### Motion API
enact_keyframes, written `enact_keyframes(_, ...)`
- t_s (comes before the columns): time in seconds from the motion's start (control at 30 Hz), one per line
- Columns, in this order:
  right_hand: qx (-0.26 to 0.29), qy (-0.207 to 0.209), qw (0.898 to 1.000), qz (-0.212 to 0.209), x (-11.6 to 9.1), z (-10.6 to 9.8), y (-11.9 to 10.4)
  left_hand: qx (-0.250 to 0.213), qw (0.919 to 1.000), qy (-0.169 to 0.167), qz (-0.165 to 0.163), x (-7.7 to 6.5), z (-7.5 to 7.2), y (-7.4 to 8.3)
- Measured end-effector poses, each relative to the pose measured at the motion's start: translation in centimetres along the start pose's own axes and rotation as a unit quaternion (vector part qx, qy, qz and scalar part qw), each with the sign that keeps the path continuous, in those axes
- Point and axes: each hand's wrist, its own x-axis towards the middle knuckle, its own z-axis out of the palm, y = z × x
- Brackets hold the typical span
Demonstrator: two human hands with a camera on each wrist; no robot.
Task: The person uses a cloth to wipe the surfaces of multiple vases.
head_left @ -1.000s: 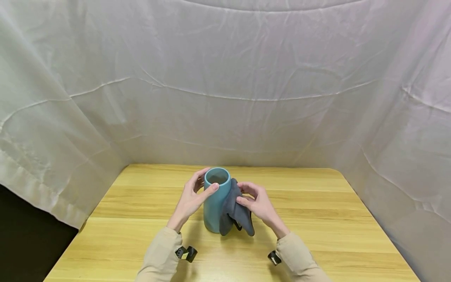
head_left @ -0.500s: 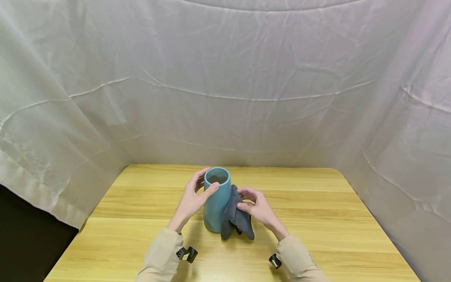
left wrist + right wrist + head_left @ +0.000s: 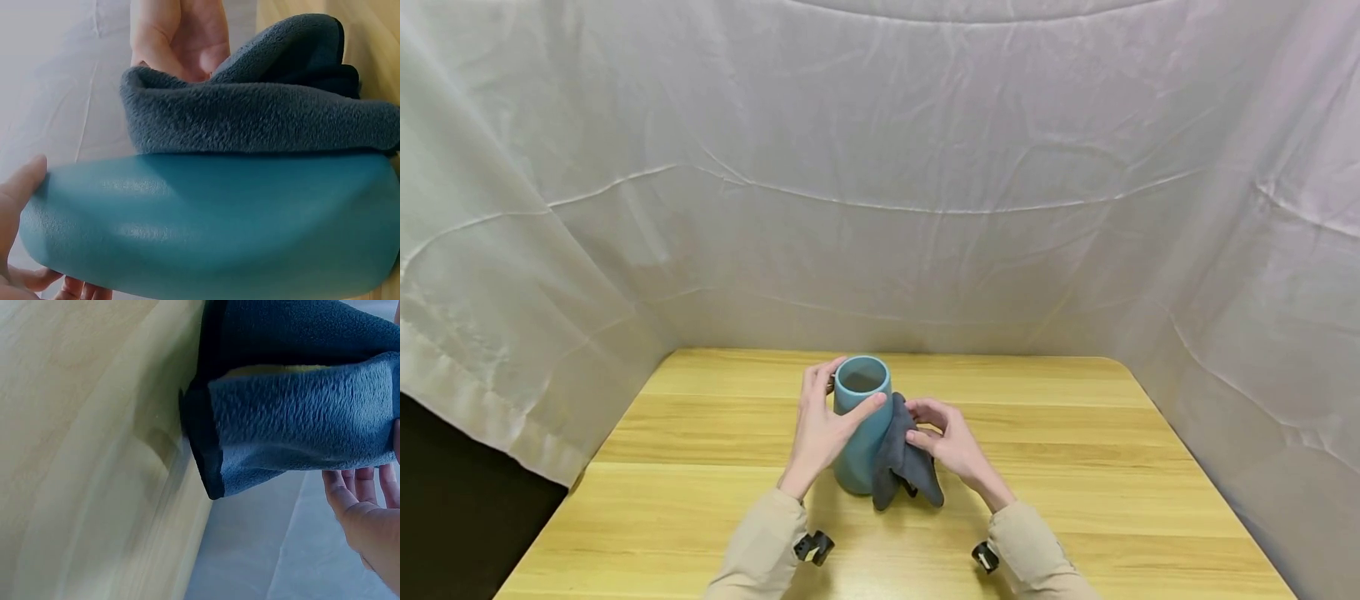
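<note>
A tall blue vase [image 3: 853, 462] stands upright on the wooden table, its round mouth facing up. My left hand [image 3: 820, 427] grips it near the top, with the thumb across the near side just below the rim and the fingers round the far left side. A dark grey fleecy cloth [image 3: 900, 457] lies against the vase's right side, pinched by my right hand [image 3: 953, 439] between thumb and fingers. In the left wrist view the cloth [image 3: 250, 119] runs along the vase wall [image 3: 219, 219]. Loose folds with a black edge hang low in the right wrist view.
The light wooden table [image 3: 1075, 500] reaches back to pale grey curtains [image 3: 880, 250] on the far side and both flanks. A black wrist camera [image 3: 814, 547] sits at the left cuff, another camera [image 3: 985, 557] at the right. A dark gap [image 3: 460, 500] shows at far left.
My left hand has turned round the vase, its thumb and wrist shifting right. The right hand and the cloth slid a little down the vase's side at first, then stayed nearly still.
</note>
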Motion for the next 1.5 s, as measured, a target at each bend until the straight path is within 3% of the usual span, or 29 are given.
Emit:
enact_keyframes(0.53, 0.021, 0.008, 1.0, -0.007, 0.1, 0.0, 0.6, -0.031, 0.9973, -0.064, 0.018, 0.6, -1.4, -1.0)
enact_keyframes(0.77, 0.02, 0.013, 1.0, -0.004, 0.1, 0.1, 0.8, -0.078, 0.9915, -0.102, 0.022, 1.0, -2.1, -1.6)
enact_keyframes(0.93, 0.017, 0.015, 1.0, 0.001, 0.1, 0.0, 0.9, -0.086, 0.9877, -0.128, 0.026, 1.1, -2.5, -1.7)
enact_keyframes(1.07, 0.02, 0.014, 1.0, 0.006, 0.1, 0.1, 0.9, -0.072, 0.9897, -0.121, 0.026, 0.9, -2.2, -1.4)
enact_keyframes(1.3, 0.018, 0.013, 1.0, 0.006, 0.1, 0.1, 0.8, -0.052, 0.9963, -0.067, 0.017, 0.5, -1.3, -0.8)
enact_keyframes(1.5, 0.02, 0.018, 1.0, 0.008, 0.0, 0.1, 0.8, -0.069, 0.9948, -0.074, 0.01, 0.6, -1.5, -0.9)
